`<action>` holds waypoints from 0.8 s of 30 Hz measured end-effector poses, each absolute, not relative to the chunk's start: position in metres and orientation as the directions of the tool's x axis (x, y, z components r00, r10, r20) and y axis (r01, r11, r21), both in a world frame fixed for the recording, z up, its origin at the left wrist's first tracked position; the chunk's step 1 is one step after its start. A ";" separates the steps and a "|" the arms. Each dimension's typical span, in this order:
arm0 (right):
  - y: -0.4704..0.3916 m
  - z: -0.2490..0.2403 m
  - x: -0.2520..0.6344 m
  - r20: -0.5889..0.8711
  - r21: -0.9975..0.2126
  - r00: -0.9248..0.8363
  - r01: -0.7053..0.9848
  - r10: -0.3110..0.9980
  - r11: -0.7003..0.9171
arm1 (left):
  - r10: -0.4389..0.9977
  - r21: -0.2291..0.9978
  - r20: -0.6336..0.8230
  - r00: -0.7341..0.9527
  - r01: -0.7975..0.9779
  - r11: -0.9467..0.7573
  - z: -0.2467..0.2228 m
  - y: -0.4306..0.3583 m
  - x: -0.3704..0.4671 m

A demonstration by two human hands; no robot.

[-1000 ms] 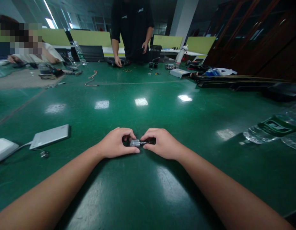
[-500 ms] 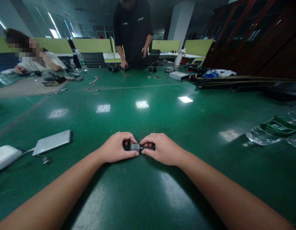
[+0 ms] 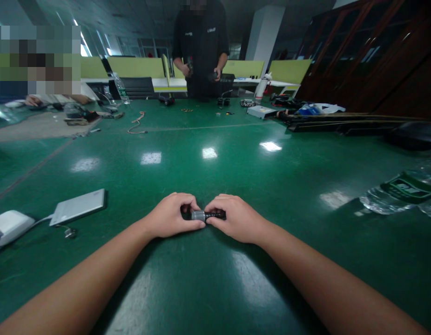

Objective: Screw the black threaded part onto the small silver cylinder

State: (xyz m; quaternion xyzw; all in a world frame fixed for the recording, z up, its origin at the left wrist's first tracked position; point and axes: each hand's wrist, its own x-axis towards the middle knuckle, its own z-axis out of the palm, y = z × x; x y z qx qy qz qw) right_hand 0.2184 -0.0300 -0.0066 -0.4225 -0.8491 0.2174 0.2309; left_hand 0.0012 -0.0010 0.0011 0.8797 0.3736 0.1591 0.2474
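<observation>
Between my two hands lies a small grey-and-black cylindrical part (image 3: 198, 215), level with the green table (image 3: 208, 181). My left hand (image 3: 171, 215) pinches its thicker grey end between thumb and fingers. On the other side, my right hand (image 3: 236, 216) has thumb and fingertips closed around its thin black shaft (image 3: 215, 215). The fingertips of both hands almost meet. Its exact kind cannot be made out, and fingers cover portions of both ends.
To the left are a silver flat box (image 3: 78, 207) with a cable and a white device (image 3: 11, 228). Plastic bottles (image 3: 399, 193) lie at right. Across the table a person in black (image 3: 201, 51) stands holding objects; another sits far left. Dark strips (image 3: 341, 123) lie far right.
The standing person has raised a hand from the table with a dark object in it. My hands keep their hold on the part, and slightly more of the black shaft shows.
</observation>
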 end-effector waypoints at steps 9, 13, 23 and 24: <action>-0.029 -0.004 0.220 0.196 -0.559 -0.566 0.606 0.800 0.566 | 0.716 0.543 0.101 0.691 0.565 -0.621 0.001 -0.001 0.002; -0.029 -0.004 0.221 0.200 -0.559 -0.569 0.602 0.798 0.570 | 0.719 0.537 0.101 0.688 0.570 -0.621 0.002 -0.001 0.002; -0.028 0.000 0.229 0.179 -0.568 -0.593 0.589 0.785 0.575 | 0.704 0.552 0.108 0.702 0.547 -0.630 0.003 -0.001 0.003; -0.028 0.001 0.229 0.179 -0.569 -0.597 0.585 0.782 0.578 | 0.701 0.553 0.108 0.705 0.543 -0.632 0.003 -0.001 0.003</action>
